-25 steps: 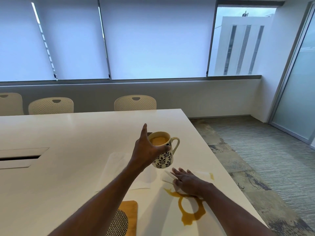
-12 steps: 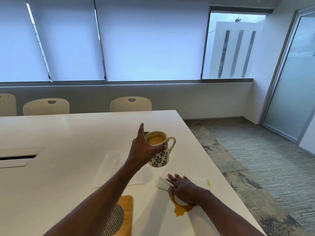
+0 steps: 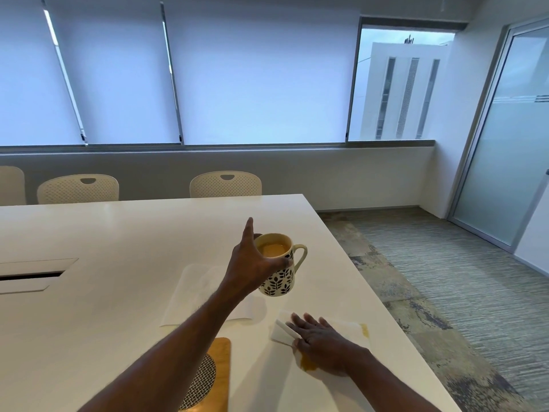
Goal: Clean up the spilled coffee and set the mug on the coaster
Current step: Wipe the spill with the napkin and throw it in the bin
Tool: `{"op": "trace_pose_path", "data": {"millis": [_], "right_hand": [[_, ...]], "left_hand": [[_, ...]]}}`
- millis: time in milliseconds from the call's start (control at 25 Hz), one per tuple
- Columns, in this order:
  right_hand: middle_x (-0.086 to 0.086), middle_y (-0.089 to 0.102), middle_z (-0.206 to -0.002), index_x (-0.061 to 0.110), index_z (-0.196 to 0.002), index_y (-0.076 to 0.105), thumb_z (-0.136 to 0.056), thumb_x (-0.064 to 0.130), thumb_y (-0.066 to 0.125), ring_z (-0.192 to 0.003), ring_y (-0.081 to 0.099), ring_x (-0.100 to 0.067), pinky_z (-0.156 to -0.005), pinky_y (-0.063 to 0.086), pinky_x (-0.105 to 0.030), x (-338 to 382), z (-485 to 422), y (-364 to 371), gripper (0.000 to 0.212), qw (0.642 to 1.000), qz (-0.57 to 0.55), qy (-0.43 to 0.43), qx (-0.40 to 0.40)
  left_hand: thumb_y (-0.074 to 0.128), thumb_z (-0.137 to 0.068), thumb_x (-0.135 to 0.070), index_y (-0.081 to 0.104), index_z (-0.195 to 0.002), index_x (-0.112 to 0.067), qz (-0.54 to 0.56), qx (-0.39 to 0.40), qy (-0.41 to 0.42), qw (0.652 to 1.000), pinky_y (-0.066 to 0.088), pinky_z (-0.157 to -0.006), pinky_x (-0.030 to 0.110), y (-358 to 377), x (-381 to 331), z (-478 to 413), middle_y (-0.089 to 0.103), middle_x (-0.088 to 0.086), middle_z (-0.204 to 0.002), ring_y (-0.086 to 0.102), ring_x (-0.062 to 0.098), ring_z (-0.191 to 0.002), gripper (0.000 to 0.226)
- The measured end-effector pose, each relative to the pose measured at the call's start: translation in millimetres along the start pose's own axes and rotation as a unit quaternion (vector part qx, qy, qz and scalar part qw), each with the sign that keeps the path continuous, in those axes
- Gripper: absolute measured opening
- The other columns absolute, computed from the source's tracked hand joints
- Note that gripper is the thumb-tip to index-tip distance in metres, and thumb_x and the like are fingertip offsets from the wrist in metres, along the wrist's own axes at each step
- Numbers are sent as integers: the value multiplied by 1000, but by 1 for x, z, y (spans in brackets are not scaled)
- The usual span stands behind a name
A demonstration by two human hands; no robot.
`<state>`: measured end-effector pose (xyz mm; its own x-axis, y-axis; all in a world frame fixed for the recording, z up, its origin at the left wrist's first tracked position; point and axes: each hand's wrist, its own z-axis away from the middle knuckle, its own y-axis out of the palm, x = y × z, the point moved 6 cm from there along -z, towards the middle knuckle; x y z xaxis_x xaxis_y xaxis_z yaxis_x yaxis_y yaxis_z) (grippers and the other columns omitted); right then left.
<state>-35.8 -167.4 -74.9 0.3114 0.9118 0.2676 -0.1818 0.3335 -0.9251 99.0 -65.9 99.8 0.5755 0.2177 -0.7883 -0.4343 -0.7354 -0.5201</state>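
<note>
— What's the surface like?
— A big white table (image 3: 118,233), smooth and slightly glossy, with a rectangular cable slot (image 3: 32,276) sunk into it at the left. Its right edge runs along a grey-green patterned carpet (image 3: 445,278)
— And the room around it?
— Three pale perforated chairs (image 3: 225,184) stand along the far side. Behind them is a low wall, then roller blinds (image 3: 261,78) drawn over most of the windows. One uncovered pane (image 3: 401,84) shows a white building, and a frosted glass door (image 3: 505,138) is on the right
— Where's the mug?
— The cream mug (image 3: 279,278) with the dark leaf print is in the left hand (image 3: 249,266), with coffee inside and its handle pointing right. Thumb and fingers clamp round its body, while the index finger sticks straight up. It seems raised off the table, over the far corner of a flat white napkin (image 3: 202,292), well apart from the coaster (image 3: 221,367)
— The coaster?
— A wooden square with a round woven inset, at the near edge, partly under the left forearm
— And the spill?
— A brown patch of coffee (image 3: 307,364) shows beside the right wrist. The right hand (image 3: 318,337) lies flat on a white paper towel (image 3: 350,330), fingers straight and slightly spread, pressing it to the table. The towel's far right corner is stained brown
</note>
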Motion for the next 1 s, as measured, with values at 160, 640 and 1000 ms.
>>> {"op": "trace_pose_path", "data": {"millis": [160,640,1000], "right_hand": [[8,-2,-164,32,-155,8,-104,40,22,-151,-7,-16,-121,-5,-41,6,12,1,54,1000,-1,-9,-3],[-6,70,-108,21,-123,60,-96,31,58,-94,71,-20,-79,61,-36,-23,29,-97,29,718,-592,39,-365],[-16,75,-96,6,-101,74,-90,6,66,-91,72,-32,-82,60,-39,-47,5,-119,14,670,-643,39,-370]], "left_hand": [[87,-66,-40,11,-153,-24,4,2,3,1000,46,-98,40,3,-2,0,46,6,-147,51,31,-127,116],[86,-65,-44,5,-154,-25,-4,41,10,999,46,-95,34,26,8,-5,44,7,-147,51,29,-127,122],[87,-65,-40,5,-154,-14,-9,77,2,997,45,-93,33,59,21,-24,45,9,-145,51,29,-125,124]]}}
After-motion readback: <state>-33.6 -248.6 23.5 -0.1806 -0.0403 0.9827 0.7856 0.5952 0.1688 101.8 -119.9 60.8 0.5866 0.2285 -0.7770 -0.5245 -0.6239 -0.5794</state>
